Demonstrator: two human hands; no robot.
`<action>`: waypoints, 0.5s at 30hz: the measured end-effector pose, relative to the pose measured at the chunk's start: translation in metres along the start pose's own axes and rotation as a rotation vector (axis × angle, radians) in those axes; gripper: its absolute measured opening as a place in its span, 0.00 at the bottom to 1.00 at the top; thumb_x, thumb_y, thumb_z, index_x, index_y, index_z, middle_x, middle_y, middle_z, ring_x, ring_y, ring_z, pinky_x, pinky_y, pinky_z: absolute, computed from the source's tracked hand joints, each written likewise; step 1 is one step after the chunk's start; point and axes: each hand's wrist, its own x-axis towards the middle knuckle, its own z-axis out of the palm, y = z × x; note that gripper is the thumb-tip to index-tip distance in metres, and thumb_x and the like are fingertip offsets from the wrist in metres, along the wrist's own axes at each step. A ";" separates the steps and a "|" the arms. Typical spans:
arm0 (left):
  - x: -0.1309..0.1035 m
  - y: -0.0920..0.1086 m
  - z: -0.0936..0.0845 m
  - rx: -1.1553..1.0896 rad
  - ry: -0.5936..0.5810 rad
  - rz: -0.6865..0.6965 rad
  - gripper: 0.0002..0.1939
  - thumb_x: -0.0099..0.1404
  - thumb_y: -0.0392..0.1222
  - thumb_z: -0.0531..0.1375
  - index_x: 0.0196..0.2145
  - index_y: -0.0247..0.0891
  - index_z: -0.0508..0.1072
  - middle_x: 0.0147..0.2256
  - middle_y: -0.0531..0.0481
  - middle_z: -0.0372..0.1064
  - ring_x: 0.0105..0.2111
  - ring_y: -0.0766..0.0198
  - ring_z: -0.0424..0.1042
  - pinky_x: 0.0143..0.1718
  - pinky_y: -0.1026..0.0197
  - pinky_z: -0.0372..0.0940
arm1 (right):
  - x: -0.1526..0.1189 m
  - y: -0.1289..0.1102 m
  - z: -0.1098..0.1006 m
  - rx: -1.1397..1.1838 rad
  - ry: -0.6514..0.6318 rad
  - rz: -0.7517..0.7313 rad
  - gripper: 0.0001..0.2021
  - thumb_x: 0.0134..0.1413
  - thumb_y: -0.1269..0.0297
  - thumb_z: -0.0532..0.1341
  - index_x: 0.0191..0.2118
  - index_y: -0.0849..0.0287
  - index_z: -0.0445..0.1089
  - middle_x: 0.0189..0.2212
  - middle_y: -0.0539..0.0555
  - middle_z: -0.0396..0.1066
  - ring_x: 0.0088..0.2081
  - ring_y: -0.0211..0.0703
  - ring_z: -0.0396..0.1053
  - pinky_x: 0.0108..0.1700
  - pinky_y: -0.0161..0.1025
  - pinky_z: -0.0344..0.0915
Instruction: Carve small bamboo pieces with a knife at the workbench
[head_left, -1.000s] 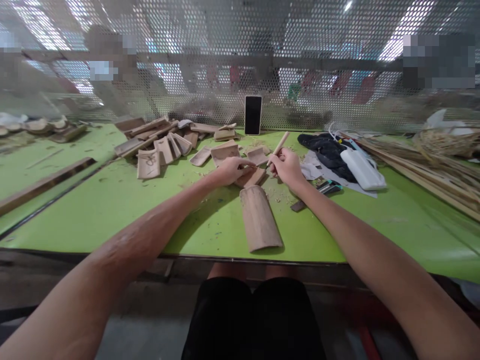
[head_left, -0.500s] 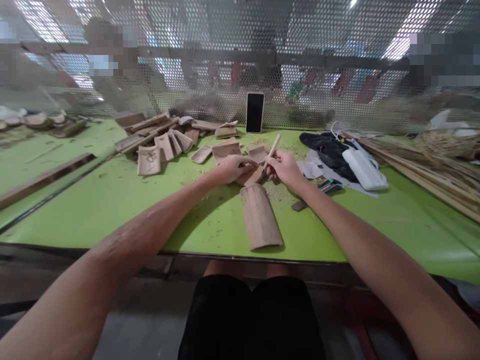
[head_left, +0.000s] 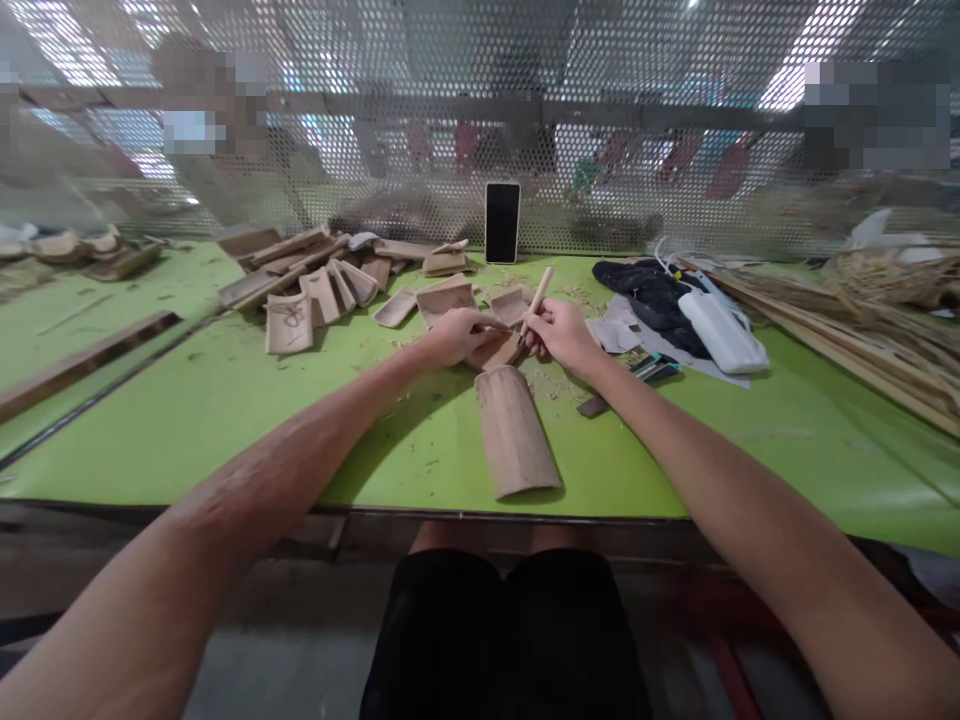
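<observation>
My right hand (head_left: pixel 560 329) is closed around the light wooden handle of a carving knife (head_left: pixel 541 288), its tip pointing down at a curved bamboo piece (head_left: pixel 496 352). From the other side my left hand (head_left: pixel 454 338) grips that piece, fingers over its far edge and thumb hidden. The knife tip meets the piece near its right end; the blade itself is too small to make out. Just in front, a larger half-round bamboo piece (head_left: pixel 517 430) lies on the green table (head_left: pixel 390 455), hollow side down. Small shavings are scattered around both hands.
Several cut bamboo pieces (head_left: pixel 289 322) are heaped at the back left. A phone (head_left: pixel 502 222) stands upright by the perforated screen. On the right are a utility knife (head_left: pixel 655 368), a black cloth item (head_left: pixel 649 300), a white power bank-like object (head_left: pixel 724 332) and long strips (head_left: pixel 847 325).
The whole view has shifted slightly, so everything sits a little further left. Both hands keep their hold on the carving knife and the bamboo piece, with barely any movement between them.
</observation>
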 end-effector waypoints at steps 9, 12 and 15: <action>0.003 -0.007 0.002 0.001 0.006 0.056 0.20 0.64 0.34 0.54 0.47 0.43 0.82 0.46 0.46 0.79 0.42 0.59 0.75 0.43 0.62 0.66 | 0.004 0.002 0.001 -0.027 0.011 0.006 0.09 0.65 0.65 0.60 0.32 0.57 0.62 0.20 0.49 0.70 0.17 0.33 0.65 0.16 0.29 0.62; 0.003 -0.007 0.003 -0.006 0.005 0.048 0.19 0.65 0.36 0.55 0.47 0.43 0.82 0.45 0.46 0.80 0.42 0.59 0.75 0.42 0.62 0.66 | 0.006 0.005 0.000 -0.028 0.064 0.023 0.09 0.65 0.66 0.59 0.32 0.57 0.62 0.20 0.48 0.69 0.18 0.33 0.65 0.17 0.28 0.62; 0.002 -0.004 0.002 -0.006 0.006 0.019 0.18 0.65 0.37 0.56 0.47 0.42 0.82 0.43 0.45 0.80 0.39 0.59 0.75 0.40 0.62 0.66 | 0.008 0.008 -0.001 -0.016 0.100 0.031 0.09 0.66 0.65 0.58 0.32 0.56 0.62 0.21 0.49 0.68 0.18 0.33 0.65 0.17 0.28 0.62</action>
